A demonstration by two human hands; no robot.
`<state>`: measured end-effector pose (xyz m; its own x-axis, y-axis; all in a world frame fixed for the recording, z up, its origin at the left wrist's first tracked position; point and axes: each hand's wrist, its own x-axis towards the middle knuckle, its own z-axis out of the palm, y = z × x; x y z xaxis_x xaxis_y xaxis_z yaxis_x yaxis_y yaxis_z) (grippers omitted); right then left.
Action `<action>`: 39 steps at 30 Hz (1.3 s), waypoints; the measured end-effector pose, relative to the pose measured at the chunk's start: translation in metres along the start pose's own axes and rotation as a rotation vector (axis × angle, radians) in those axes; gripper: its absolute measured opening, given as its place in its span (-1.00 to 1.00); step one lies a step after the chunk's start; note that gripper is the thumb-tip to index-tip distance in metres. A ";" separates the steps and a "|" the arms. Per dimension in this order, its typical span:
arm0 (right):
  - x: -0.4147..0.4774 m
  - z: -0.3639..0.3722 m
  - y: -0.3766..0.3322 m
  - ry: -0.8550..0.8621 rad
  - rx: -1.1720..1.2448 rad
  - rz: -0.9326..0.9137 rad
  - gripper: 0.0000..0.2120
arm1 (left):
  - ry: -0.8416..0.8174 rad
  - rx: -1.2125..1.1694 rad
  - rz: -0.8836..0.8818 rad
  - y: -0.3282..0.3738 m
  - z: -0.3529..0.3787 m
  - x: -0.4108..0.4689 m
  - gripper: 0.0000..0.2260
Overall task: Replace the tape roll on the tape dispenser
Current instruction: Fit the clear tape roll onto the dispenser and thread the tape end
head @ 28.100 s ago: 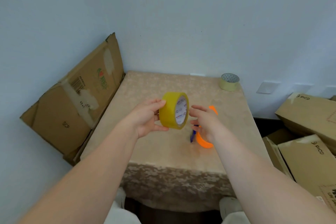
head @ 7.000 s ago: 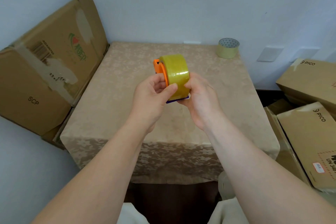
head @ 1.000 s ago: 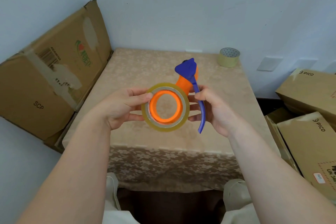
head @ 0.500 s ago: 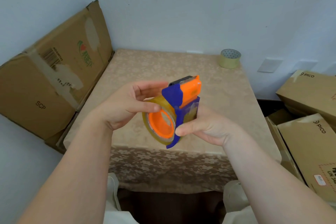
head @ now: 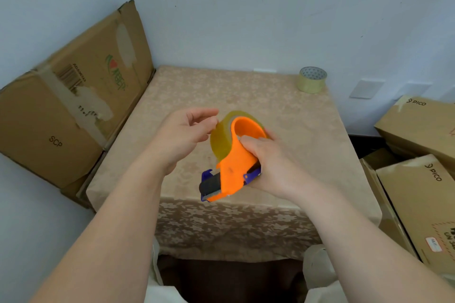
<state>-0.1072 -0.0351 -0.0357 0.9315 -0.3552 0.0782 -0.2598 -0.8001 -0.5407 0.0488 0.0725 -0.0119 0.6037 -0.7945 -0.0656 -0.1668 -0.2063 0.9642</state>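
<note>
At centre frame, above the near edge of the surface [head: 302, 130], the right hand [head: 273, 165] gripped the orange tape dispenser [head: 236, 170], its fingers [head: 248, 141] curled round the frame. The blue cutter end [head: 209, 183] pointed toward the lower part of the frame. The yellow tape roll [head: 220, 140] sat on the orange hub, held clear of the surface. The left hand [head: 182, 138] stood just left of it, fingers loosely curved, thumb tip touching the roll's outer face; nothing was seen pinched.

Assessment: mounting appeared done. No free end was seen drawn to the cutter, so threading was judged outstanding.

Further back, at upper right, a paler second roll [head: 312, 80] stood on the far corner, well apart. Whether it was the removed one could not be confirmed. Cardboard boxes [head: 73, 96] flanked both sides.
</note>
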 end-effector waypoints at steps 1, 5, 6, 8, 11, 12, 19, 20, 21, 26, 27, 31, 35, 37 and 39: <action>0.000 0.004 0.007 0.062 -0.185 -0.082 -0.54 | 0.033 0.007 -0.005 0.000 0.001 0.001 -0.78; 0.001 0.010 0.013 0.183 -0.367 -0.145 -0.78 | 0.143 0.016 -0.060 0.004 0.008 0.000 -0.71; 0.001 0.011 0.011 0.193 -0.394 -0.155 -0.79 | 0.142 0.022 -0.077 0.004 0.009 0.001 -0.64; 0.000 0.011 0.009 0.246 -0.465 -0.212 -0.79 | 0.109 0.034 -0.087 0.003 0.011 0.001 -0.54; 0.000 0.012 0.008 0.278 -0.502 -0.229 -0.70 | 0.081 0.012 -0.095 0.004 0.011 0.001 -0.56; 0.001 0.013 0.008 0.286 -0.497 -0.221 -0.67 | 0.071 -0.001 -0.107 0.005 0.011 0.001 -0.58; 0.000 0.012 0.010 0.297 -0.513 -0.223 -0.77 | -0.007 -0.028 -0.127 0.007 0.008 -0.002 -0.71; 0.000 0.012 0.011 0.296 -0.517 -0.224 -0.75 | -0.010 -0.024 -0.121 0.008 0.008 -0.002 -0.75; -0.001 0.012 0.011 0.294 -0.521 -0.227 -0.75 | -0.009 -0.021 -0.111 0.008 0.009 -0.002 -0.78; 0.002 0.013 0.014 0.337 -0.503 -0.223 -0.85 | 0.049 -0.004 -0.046 0.009 0.011 -0.001 -0.82; 0.001 0.012 0.015 0.356 -0.489 -0.227 -0.86 | 0.067 -0.008 -0.047 0.008 0.011 -0.001 -0.83; 0.002 0.006 0.019 0.445 -0.352 -0.215 -0.75 | 0.078 -0.176 -0.099 0.010 0.011 -0.001 -0.77; -0.001 -0.001 0.008 0.402 -0.146 -0.073 -0.47 | 0.017 -0.380 -0.129 0.018 0.011 -0.005 -0.73; -0.002 -0.002 0.004 0.363 -0.124 -0.005 -0.58 | -0.003 -0.486 -0.146 0.020 0.011 -0.006 -0.73; 0.000 0.000 0.006 0.279 -0.032 0.053 -0.68 | -0.003 -0.586 -0.172 0.020 0.010 -0.006 -0.75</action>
<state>-0.1094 -0.0401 -0.0389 0.8115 -0.5127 0.2803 -0.3183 -0.7901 -0.5238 0.0340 0.0669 0.0047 0.5816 -0.7794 -0.2331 0.3901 0.0157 0.9206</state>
